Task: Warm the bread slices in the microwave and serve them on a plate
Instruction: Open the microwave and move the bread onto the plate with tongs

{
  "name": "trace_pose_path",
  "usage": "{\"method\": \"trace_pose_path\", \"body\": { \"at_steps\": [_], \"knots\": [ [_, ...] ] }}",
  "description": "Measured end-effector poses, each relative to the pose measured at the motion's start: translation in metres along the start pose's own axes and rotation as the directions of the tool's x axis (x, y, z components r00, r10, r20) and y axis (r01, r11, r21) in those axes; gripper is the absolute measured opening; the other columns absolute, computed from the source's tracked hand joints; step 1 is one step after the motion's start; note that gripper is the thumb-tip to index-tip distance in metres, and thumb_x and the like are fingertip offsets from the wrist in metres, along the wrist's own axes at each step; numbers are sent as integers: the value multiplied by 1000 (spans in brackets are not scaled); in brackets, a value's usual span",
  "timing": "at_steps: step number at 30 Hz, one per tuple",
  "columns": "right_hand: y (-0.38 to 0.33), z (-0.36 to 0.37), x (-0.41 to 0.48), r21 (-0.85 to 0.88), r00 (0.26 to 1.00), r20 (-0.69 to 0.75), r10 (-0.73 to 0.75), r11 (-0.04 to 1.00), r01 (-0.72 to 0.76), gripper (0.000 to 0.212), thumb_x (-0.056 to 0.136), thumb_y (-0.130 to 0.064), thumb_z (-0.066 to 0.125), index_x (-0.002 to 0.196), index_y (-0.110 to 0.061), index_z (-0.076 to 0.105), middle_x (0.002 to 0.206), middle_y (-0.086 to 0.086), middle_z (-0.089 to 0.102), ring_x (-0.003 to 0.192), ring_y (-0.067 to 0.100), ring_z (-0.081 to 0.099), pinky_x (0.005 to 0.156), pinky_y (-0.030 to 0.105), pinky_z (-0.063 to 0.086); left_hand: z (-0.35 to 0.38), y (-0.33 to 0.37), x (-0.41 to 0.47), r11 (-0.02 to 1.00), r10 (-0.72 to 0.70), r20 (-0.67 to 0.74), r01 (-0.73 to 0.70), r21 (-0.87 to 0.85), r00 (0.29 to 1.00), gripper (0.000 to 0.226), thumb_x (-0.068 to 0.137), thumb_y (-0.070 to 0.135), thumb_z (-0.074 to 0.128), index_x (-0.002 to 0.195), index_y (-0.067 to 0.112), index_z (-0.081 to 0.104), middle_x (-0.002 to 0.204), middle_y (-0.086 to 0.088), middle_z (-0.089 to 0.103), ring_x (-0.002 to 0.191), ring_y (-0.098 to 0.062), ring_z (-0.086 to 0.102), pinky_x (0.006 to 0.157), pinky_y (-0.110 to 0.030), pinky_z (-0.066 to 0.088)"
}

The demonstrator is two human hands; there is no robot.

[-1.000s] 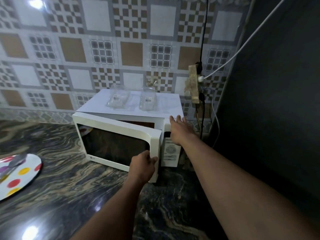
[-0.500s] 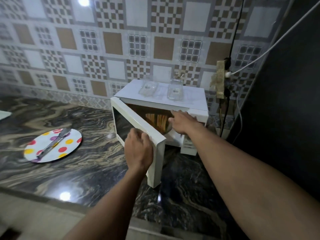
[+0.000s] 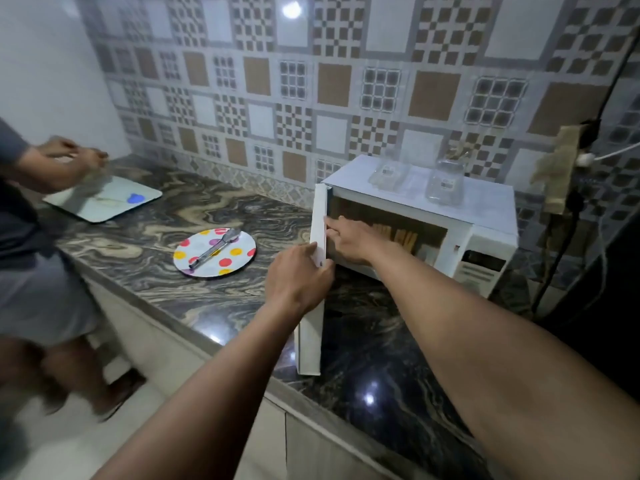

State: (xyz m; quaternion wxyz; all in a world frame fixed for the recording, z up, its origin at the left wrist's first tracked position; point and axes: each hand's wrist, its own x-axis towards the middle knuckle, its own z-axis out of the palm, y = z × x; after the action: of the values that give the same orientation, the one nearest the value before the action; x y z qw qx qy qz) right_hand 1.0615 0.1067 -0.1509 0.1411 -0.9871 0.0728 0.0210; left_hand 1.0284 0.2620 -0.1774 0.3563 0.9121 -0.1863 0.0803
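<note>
One step short of serving, seemingly: worth fetching the tongs (image 3: 213,249) off the spotted plate (image 3: 239,262) midway along the bench (image 3: 138,244) before touching hot bread. Clasping the free edge of the door (image 3: 310,341) in the left grip (image 3: 298,278), fingers curled round it; reaching the right grip (image 3: 349,237), fingers straight and empty, into the microwave (image 3: 485,209) toward the bread slices (image 3: 398,237) standing inside.

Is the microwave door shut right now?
No, the microwave door stands swung wide open, its edge gripped by the left hand.

Readable text: none.
I see blurred labels on the clear containers (image 3: 445,184) and faint markings on the microwave control panel (image 3: 480,269); both illegible.
</note>
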Motion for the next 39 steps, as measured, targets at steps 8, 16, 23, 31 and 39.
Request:
{"method": "trace_pose_path", "body": {
  "at_steps": [8,16,23,31,39],
  "knots": [
    [-44,17,37,-48,975,3,-221,974,221,51,107,-36,23,157,-25,22,165,9,8,151,27,4,116,61,7,-34,-45,19,968,-44,-67,59,244,997,13,87,20,48,75,14,50,95,-14,68,93,-39,61,66,-36,37],
    [-68,45,51,-53,950,-68,-305,952,302,59,105,-45,28,157,-19,17,164,13,10,151,27,4,116,60,9,-51,-92,17,872,-73,-115,119,476,991,48,94,17,40,141,18,51,147,-5,51,143,-28,36,113,-54,30],
    [-90,47,52,-36,957,-13,-290,957,289,67,103,-52,25,158,-17,9,165,14,0,152,27,-5,118,59,4,-60,-108,13,846,-204,-99,226,482,974,56,105,48,27,157,30,23,166,-11,16,154,-30,10,121,-57,10],
    [-101,33,58,-80,964,60,-259,961,263,69,100,-56,24,157,-18,17,164,17,7,151,31,1,116,63,5,-73,-106,21,816,-293,-68,287,502,954,53,105,51,23,157,40,19,167,-8,11,154,-31,4,121,-60,5],
    [-124,14,71,-112,966,10,-257,960,256,71,98,-61,17,152,-17,31,159,21,20,149,35,10,115,63,11,-106,-113,23,814,-360,-81,355,460,929,59,103,57,15,158,36,18,167,-10,7,155,-30,0,122,-58,4]
  ]
}}
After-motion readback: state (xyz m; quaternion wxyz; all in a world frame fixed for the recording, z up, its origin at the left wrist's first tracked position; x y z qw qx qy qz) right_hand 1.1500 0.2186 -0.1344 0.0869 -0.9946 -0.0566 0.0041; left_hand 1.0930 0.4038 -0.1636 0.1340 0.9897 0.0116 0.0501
